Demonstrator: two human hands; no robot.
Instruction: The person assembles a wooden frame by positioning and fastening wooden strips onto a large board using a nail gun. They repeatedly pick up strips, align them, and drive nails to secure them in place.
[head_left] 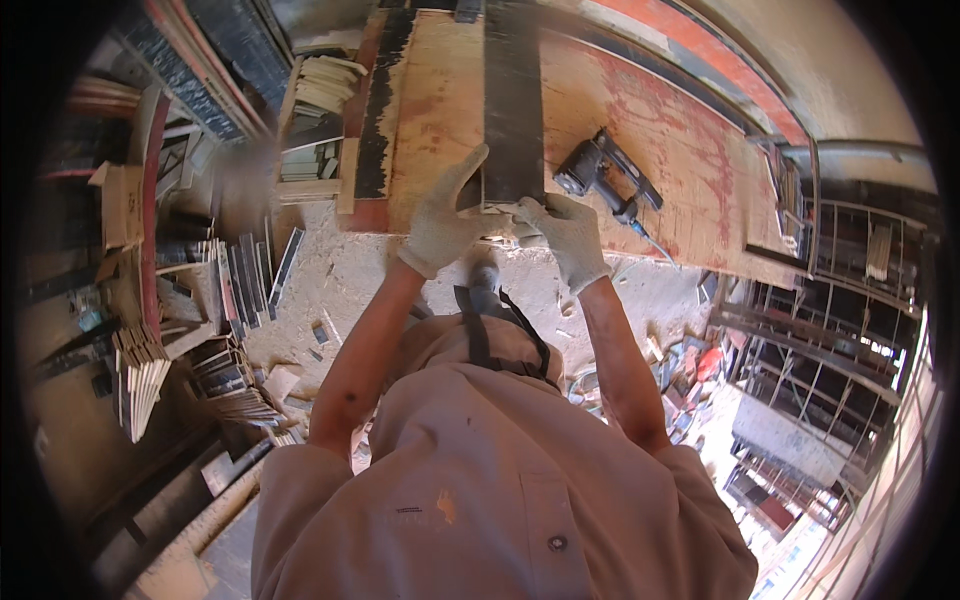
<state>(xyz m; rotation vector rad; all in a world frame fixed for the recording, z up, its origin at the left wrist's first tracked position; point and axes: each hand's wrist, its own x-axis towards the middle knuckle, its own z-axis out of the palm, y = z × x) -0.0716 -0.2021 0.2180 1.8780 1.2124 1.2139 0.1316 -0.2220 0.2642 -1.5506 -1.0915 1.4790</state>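
Note:
A long dark board (pixel 514 110) lies lengthwise on the wooden worktop, its near end at the worktop's front edge. My left hand (pixel 442 222), in a pale work glove, is at the board's near left corner. One digit stretches forward beside the board's left edge, apart from the others, which are partly hidden by the board's end. My right hand (pixel 568 240), gloved too, has its fingers bent round the near right corner of the board. To the right of the board, a black nail gun (pixel 607 175) with a blue air hose (pixel 652 243) rests on the worktop.
The reddish, worn plywood worktop (pixel 670 150) spreads to both sides. Light wood strips (pixel 325 85) fill a box at its left. Stacked dark boards (pixel 245 275) stand on the dusty floor at left. Scraps (pixel 690 375) litter the right, near metal racks (pixel 820 290).

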